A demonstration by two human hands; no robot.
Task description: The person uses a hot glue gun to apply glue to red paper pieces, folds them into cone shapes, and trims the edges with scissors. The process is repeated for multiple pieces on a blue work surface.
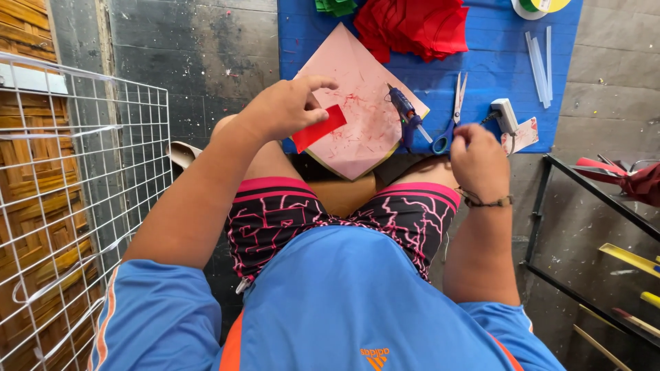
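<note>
Left hand: the left hand (285, 106), left of centre in the frame, pinches a small red rectangular strip (319, 128) between thumb and fingers and holds it above the pink board.
Right hand: the right hand (479, 159), right of centre, is curled closed just beside the blue handles of the scissors (450, 117); whether it pinches something small I cannot tell.
Red strip: flat, slightly tilted, its lower end free in the air over the near left edge of the board.
Pink board: a square pink board (361, 113) set like a diamond, smeared with red marks, its near corner hanging over the edge of the blue desk (495, 65).
Glue gun: a blue glue gun (405, 113) lies on the right part of the board, nozzle toward the frame's right.
Upper frame: a heap of red cut pieces (412, 27) at top centre, clear glue sticks (542, 62) at upper right, a white plug adapter (505, 115) near the scissors.
Sides: a white wire grid (75, 206) at left, a black metal frame (591, 227) at right.
Step in hand: judging by the pose, one cut piece is being presented for gluing or trimming.
Next move calls for: a steady hold on the strip while the free hand takes a tool, glue gun or scissors, both near.
</note>
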